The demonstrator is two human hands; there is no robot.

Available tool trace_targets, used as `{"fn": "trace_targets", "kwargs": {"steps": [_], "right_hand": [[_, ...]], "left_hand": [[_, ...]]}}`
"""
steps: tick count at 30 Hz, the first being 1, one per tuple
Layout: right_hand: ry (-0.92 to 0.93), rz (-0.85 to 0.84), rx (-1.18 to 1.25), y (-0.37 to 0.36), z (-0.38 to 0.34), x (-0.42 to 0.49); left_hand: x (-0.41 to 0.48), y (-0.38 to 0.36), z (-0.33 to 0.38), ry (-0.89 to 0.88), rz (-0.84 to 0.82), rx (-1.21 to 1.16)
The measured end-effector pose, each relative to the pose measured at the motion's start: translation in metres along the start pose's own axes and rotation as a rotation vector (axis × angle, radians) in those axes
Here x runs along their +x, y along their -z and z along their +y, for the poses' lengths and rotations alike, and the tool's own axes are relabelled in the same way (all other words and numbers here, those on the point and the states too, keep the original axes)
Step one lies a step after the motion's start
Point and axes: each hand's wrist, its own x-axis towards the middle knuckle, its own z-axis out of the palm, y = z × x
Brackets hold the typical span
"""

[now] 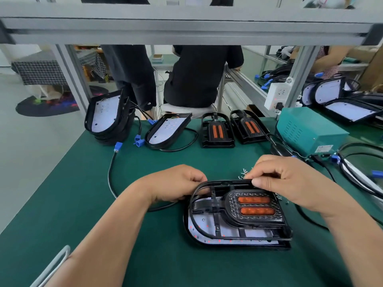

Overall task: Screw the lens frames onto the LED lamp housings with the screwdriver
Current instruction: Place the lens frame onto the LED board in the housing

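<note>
No text, brand or number can be read anywhere in the view. A pale label (324,148) is seen on the front face of the teal metal box (306,131) at the right of the bench (83,193), but its print is too small and blurred to be made out. A small white mark on the dark shorts (145,94) of a person standing beyond the bench is likewise illegible.

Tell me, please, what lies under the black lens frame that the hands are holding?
Under the lens frame sits a lamp housing with a white board showing through the openings; the orange-windowed part hides the rest.
</note>
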Motion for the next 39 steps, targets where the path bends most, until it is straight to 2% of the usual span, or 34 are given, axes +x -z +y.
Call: {"fn": "trace_targets", "kwargs": {"steps": [6, 17, 19, 23, 25, 28, 30, 34, 36, 39], "right_hand": [[-0.011, -0.021, -0.034, -0.006, 0.001, -0.006], [0.007, 0.107, -0.345, -0.027, -0.002, -0.007], [-0.020, 0.030, -0.314, -0.019, -0.002, -0.010], [-0.074, -0.287, -0.211, -0.008, -0.003, -0.019], [-0.080, -0.346, -0.177, -0.007, -0.005, -0.020], [-0.066, -0.354, -0.199, -0.011, -0.007, -0.020], [-0.049, -0.320, -0.234, -0.016, -0.009, -0.019], [-0.074, -0.261, -0.264, -0.019, -0.008, -0.016], [-0.089, -0.156, -0.259, -0.012, -0.006, -0.016], [-0.150, 0.175, -0.205, 0.003, 0.004, -0.016]], "left_hand": [[0.001, 0.001, -0.007, 0.032, -0.042, -0.109], [0.003, 0.001, -0.011, -0.091, -0.047, 0.061], [0.005, 0.001, -0.012, -0.089, -0.030, 0.060], [0.006, 0.004, -0.014, -0.063, -0.045, 0.061], [0.005, 0.009, -0.015, -0.013, -0.047, 0.008], [0.005, 0.012, -0.016, 0.079, 0.019, -0.175], [0.010, 0.011, -0.015, 0.110, 0.093, -0.408], [0.025, 0.000, -0.006, 0.130, 0.243, -1.273], [0.029, -0.004, -0.006, 0.109, 0.319, -1.612], [0.030, -0.006, -0.008, 0.106, 0.358, -1.736]]}}
